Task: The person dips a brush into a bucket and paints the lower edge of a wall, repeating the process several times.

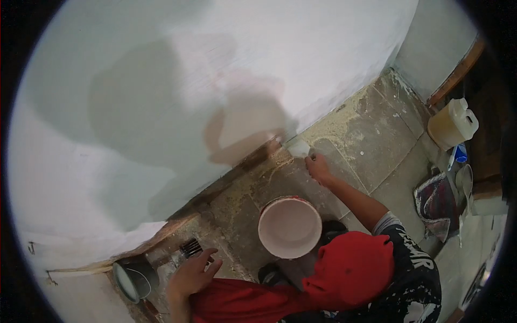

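Observation:
My right hand (319, 168) is closed and reaches to the foot of the wall. A flat pale scraper (298, 147) sticks out beyond its fingers, with its far edge near the seam of wall and floor. Whatever handle it has is hidden in the fist. A white bucket (290, 227) with a reddish rim stands upright between that hand and my bent legs; its inside looks pale. At the lower left, my left hand (195, 273) hangs by my red-clad knee, fingers apart, holding nothing.
The white wall (334, 43) carries large shadows and damp-looking patches. A dark pail (134, 280) with a wire handle and a floor grate (190, 247) are at left. To the right are a yellowish jug (449, 125) and a dark patterned cloth (435, 204). Yellowish crumbs dust the tiles.

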A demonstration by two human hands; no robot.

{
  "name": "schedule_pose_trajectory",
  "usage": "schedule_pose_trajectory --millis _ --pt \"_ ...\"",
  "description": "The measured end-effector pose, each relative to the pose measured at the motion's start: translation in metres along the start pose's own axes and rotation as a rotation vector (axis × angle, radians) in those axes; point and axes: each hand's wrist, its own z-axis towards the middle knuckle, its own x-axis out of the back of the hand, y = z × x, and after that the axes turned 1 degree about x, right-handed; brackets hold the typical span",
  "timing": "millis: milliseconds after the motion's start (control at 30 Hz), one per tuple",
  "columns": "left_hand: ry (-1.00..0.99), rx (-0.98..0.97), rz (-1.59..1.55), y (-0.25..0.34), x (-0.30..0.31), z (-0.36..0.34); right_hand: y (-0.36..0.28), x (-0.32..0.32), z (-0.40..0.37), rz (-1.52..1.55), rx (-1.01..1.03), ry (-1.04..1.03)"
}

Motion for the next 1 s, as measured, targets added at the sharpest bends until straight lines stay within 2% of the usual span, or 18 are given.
schedule_pose_trajectory --millis 67,133,267,333,467,567,667,767,833,867,1000 --pt "0.001 0.014 0.019 0.005 0.003 -0.002 0.009 0.000 0.009 -0.093 0.040 0.023" --pt "0.003 0.030 0.035 0.006 0.002 -0.001 0.002 0.001 0.007 -0.112 0.008 -0.041" --pt "0.004 0.031 0.017 0.005 0.002 -0.001 -0.017 0.004 -0.002 -0.039 0.030 -0.043" --pt "0.012 0.033 -0.005 0.001 -0.001 -0.003 -0.028 0.015 -0.014 0.080 -0.061 -0.078" --pt "0.012 0.005 0.013 -0.001 -0.002 -0.005 -0.027 0.043 -0.022 0.104 -0.114 -0.161" --pt "0.014 -0.014 0.059 0.000 0.000 -0.005 -0.055 0.077 -0.042 0.122 -0.178 -0.250" --pt "0.012 -0.049 0.075 0.002 0.002 -0.007 -0.083 0.102 -0.062 0.108 -0.097 -0.360" --pt "0.057 -0.101 0.060 0.000 -0.004 -0.009 -0.120 0.118 -0.087 -0.059 -0.009 -0.381" --pt "0.100 -0.128 0.050 -0.001 -0.005 -0.012 -0.142 0.124 -0.105 -0.247 0.164 -0.330" --pt "0.091 -0.128 0.071 0.002 -0.004 -0.014 -0.154 0.126 -0.113 -0.264 0.169 -0.348" --pt "0.062 -0.183 0.100 0.002 -0.003 -0.016 -0.182 0.134 -0.130 -0.378 0.341 -0.563"
